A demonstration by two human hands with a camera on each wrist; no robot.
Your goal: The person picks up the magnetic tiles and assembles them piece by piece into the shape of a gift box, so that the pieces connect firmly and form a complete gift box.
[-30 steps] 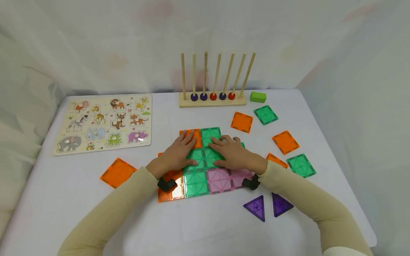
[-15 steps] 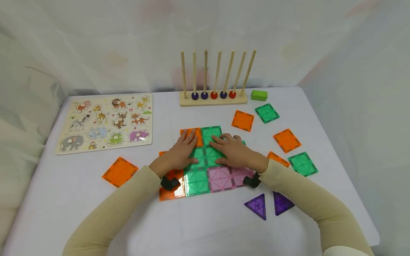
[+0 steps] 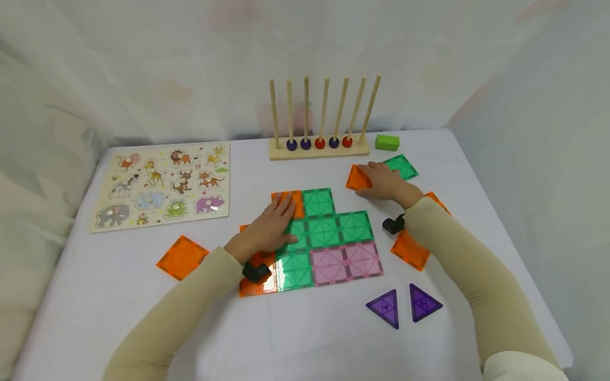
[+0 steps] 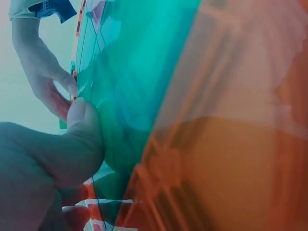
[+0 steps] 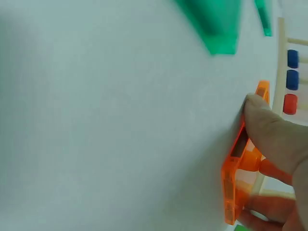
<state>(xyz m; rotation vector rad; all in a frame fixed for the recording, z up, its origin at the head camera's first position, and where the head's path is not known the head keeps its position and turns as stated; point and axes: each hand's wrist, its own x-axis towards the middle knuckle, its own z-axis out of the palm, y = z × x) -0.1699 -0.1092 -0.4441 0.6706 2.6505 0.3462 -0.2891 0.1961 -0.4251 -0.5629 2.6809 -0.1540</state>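
Observation:
My left hand [image 3: 268, 228] rests with extended fingers on a flat patch of joined magnetic tiles, over its upper-left part. The patch shows green tiles [image 3: 323, 231], pink tiles [image 3: 329, 265] and orange ones, one of them an orange tile [image 3: 296, 201] under the fingertips. At the back right, my right hand [image 3: 385, 182] holds a loose orange square tile [image 3: 355, 179]. In the right wrist view the thumb lies on one edge of that orange tile [image 5: 229, 190] and the fingers are on its other side. The left wrist view shows the left thumb [image 4: 84, 130] against the green tile.
A peg stand [image 3: 318, 153] with beads and a green block [image 3: 387, 142] stand behind. An animal puzzle board [image 3: 164, 185] lies left. Loose tiles lie around: an orange one [image 3: 182, 257], a green one [image 3: 402, 166], an orange one [image 3: 411, 250] and two purple triangles [image 3: 384, 308], [image 3: 424, 303].
My right hand has left the tile patch, moved back and to the right, and taken hold of the loose orange square tile. The left hand has stayed on the patch.

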